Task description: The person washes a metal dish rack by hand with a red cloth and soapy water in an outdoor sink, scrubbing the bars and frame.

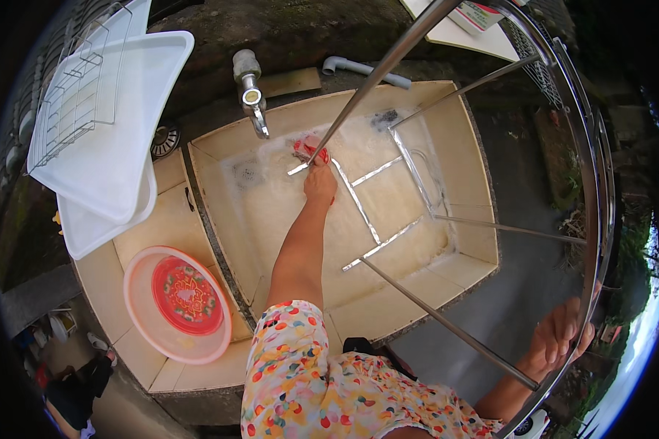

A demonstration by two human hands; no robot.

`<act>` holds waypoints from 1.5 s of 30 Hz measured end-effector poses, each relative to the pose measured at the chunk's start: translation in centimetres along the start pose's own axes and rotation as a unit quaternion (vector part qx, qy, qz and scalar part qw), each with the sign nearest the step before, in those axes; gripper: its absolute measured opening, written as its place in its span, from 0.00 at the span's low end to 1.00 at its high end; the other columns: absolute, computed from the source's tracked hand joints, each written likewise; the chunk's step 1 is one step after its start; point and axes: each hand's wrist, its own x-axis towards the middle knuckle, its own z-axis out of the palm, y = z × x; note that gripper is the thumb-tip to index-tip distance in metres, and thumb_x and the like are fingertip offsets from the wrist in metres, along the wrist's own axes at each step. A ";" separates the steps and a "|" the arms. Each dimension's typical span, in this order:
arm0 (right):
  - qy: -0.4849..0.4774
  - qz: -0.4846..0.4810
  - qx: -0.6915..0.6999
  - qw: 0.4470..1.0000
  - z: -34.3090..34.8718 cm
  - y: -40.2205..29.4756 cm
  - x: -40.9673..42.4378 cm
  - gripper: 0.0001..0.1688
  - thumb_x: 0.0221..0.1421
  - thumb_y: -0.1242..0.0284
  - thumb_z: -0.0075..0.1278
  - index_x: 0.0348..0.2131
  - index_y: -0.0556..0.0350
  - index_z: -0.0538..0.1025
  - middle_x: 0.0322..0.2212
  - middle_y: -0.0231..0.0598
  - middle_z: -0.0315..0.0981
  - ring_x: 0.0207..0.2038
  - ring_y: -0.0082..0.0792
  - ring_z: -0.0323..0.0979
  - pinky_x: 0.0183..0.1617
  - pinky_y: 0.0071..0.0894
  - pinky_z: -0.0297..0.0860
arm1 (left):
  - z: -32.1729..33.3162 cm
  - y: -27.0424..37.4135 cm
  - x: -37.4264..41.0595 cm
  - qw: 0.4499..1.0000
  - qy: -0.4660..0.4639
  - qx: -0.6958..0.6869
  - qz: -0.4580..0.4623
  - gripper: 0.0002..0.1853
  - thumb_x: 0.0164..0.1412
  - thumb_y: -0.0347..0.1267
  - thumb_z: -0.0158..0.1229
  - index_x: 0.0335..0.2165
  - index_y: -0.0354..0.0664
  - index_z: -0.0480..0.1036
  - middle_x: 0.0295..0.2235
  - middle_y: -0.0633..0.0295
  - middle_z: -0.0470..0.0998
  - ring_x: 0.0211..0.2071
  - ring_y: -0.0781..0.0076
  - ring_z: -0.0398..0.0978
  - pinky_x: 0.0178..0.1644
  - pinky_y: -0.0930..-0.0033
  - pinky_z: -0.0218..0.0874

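Observation:
A tubular metal stand (409, 159) leans in a tiled basin (472, 148), its crossbars low over soapy water. Its large curved metal rim (574, 110) rises along the right side. My left hand (319, 184) reaches into the basin at the lower end of one leg. A wet red cloth (309, 146) is bunched in its fingers against the metal; the fingertips are partly hidden. At the lower right, my right hand (560, 335) grips the curved rim, fingers over the tube.
A metal tap (251, 96) juts over the basin's far edge. White trays (115, 159) with a wire rack (82, 110) lie at upper left. A pink plastic basin (137, 307) sits on the tiled ledge. A grey pipe (368, 71) lies behind. Another person (77, 389) is at lower left.

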 end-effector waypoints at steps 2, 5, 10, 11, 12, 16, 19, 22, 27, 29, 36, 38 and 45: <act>0.000 -0.010 -0.001 1.000 -0.2 0.2 -0.1 0.32 0.50 0.80 0.38 0.54 0.66 0.49 0.21 0.51 0.64 0.10 0.24 0.62 0.05 0.20 0.61 | -0.1 -0.1 -0.3 1.000 -0.005 -0.003 0.010 0.21 0.50 0.27 0.45 0.45 0.34 0.56 0.38 0.45 0.70 0.39 0.51 0.70 0.42 0.58 0.63; -0.016 -0.004 0.021 1.000 -0.9 -0.2 0.2 0.32 0.50 0.80 0.38 0.54 0.66 0.49 0.21 0.53 0.64 0.10 0.24 0.62 0.04 0.19 0.60 | 0.1 -0.6 -1.1 0.999 -0.017 -0.001 0.034 0.27 0.49 0.28 0.45 0.50 0.33 0.53 0.39 0.45 0.70 0.39 0.52 0.70 0.42 0.59 0.62; -0.051 0.009 0.035 0.998 -1.3 -0.3 0.8 0.32 0.50 0.80 0.39 0.53 0.67 0.48 0.21 0.54 0.64 0.08 0.24 0.62 0.05 0.19 0.61 | 2.2 -1.3 -4.5 0.991 -0.067 0.021 0.117 0.32 0.48 0.27 0.45 0.54 0.39 0.51 0.40 0.48 0.70 0.38 0.52 0.71 0.40 0.59 0.63; -0.047 0.008 0.036 0.998 -1.3 -0.2 0.7 0.32 0.50 0.81 0.39 0.53 0.67 0.48 0.21 0.53 0.64 0.08 0.24 0.62 0.05 0.19 0.61 | 2.9 -1.4 -5.4 0.989 -0.078 0.027 0.123 0.30 0.48 0.27 0.44 0.53 0.39 0.52 0.40 0.48 0.70 0.38 0.52 0.71 0.40 0.59 0.63; -0.045 0.005 0.036 0.998 -1.2 -0.1 0.6 0.32 0.50 0.81 0.39 0.53 0.67 0.49 0.21 0.53 0.64 0.08 0.24 0.62 0.05 0.19 0.61 | 3.6 -1.4 -6.1 0.987 -0.087 0.031 0.129 0.29 0.49 0.27 0.43 0.53 0.40 0.53 0.40 0.49 0.69 0.38 0.52 0.71 0.40 0.58 0.63; -0.050 0.010 0.030 0.998 -1.2 -0.2 0.5 0.32 0.49 0.80 0.40 0.53 0.68 0.49 0.21 0.51 0.65 0.08 0.23 0.61 0.05 0.18 0.63 | 6.2 -1.7 -9.9 0.973 -0.118 0.040 0.194 0.25 0.50 0.26 0.41 0.50 0.43 0.58 0.39 0.51 0.70 0.35 0.52 0.72 0.38 0.58 0.63; -0.052 0.005 0.021 0.998 -1.0 0.0 0.6 0.32 0.49 0.80 0.40 0.53 0.68 0.50 0.21 0.50 0.64 0.08 0.23 0.61 0.06 0.18 0.63 | 7.4 -1.3 -12.1 0.938 -0.179 0.093 0.281 0.25 0.50 0.26 0.41 0.49 0.46 0.59 0.37 0.53 0.70 0.35 0.55 0.72 0.37 0.59 0.63; -0.054 0.001 0.013 0.998 -1.2 -0.1 0.7 0.32 0.49 0.80 0.40 0.53 0.69 0.50 0.20 0.49 0.64 0.09 0.23 0.62 0.06 0.17 0.63 | 7.9 -1.1 -12.5 0.927 -0.186 0.111 0.305 0.24 0.49 0.25 0.42 0.48 0.49 0.61 0.35 0.56 0.71 0.36 0.61 0.72 0.37 0.61 0.63; -0.053 -0.003 0.001 0.999 -1.0 0.1 0.9 0.33 0.49 0.79 0.40 0.54 0.68 0.50 0.21 0.49 0.63 0.11 0.23 0.63 0.07 0.17 0.62 | 7.0 -1.6 -13.8 0.886 -0.276 0.170 0.331 0.22 0.50 0.26 0.43 0.46 0.53 0.64 0.35 0.59 0.73 0.37 0.62 0.72 0.38 0.61 0.63; -0.060 0.006 0.007 0.998 -1.0 0.1 1.1 0.34 0.49 0.79 0.40 0.54 0.67 0.50 0.21 0.49 0.63 0.11 0.23 0.63 0.07 0.18 0.63 | 7.2 -2.8 -14.0 0.863 -0.310 0.199 0.345 0.22 0.50 0.26 0.43 0.45 0.56 0.65 0.35 0.60 0.73 0.37 0.62 0.72 0.38 0.61 0.63; -0.065 0.002 -0.006 0.998 -0.9 0.2 1.2 0.35 0.49 0.78 0.40 0.55 0.64 0.48 0.22 0.49 0.63 0.13 0.25 0.63 0.11 0.22 0.66 | 6.1 -5.6 -18.8 0.892 -0.266 0.214 0.295 0.22 0.50 0.26 0.43 0.47 0.35 0.59 0.33 0.50 0.72 0.34 0.54 0.73 0.33 0.56 0.64; -0.069 0.011 -0.005 0.998 -0.6 0.5 1.2 0.35 0.49 0.78 0.41 0.55 0.63 0.48 0.23 0.49 0.63 0.14 0.25 0.63 0.13 0.22 0.67 | 6.6 -6.7 -19.5 0.885 -0.237 0.232 0.326 0.22 0.50 0.26 0.41 0.46 0.31 0.58 0.32 0.49 0.73 0.33 0.54 0.73 0.33 0.56 0.65; -0.114 0.017 0.012 0.993 -1.0 0.7 1.3 0.34 0.51 0.75 0.40 0.55 0.63 0.48 0.25 0.51 0.63 0.18 0.26 0.64 0.19 0.28 0.69 | 3.3 -6.1 -19.4 0.861 -0.344 0.236 0.291 0.17 0.48 0.26 0.43 0.40 0.37 0.67 0.33 0.50 0.73 0.32 0.59 0.73 0.33 0.61 0.65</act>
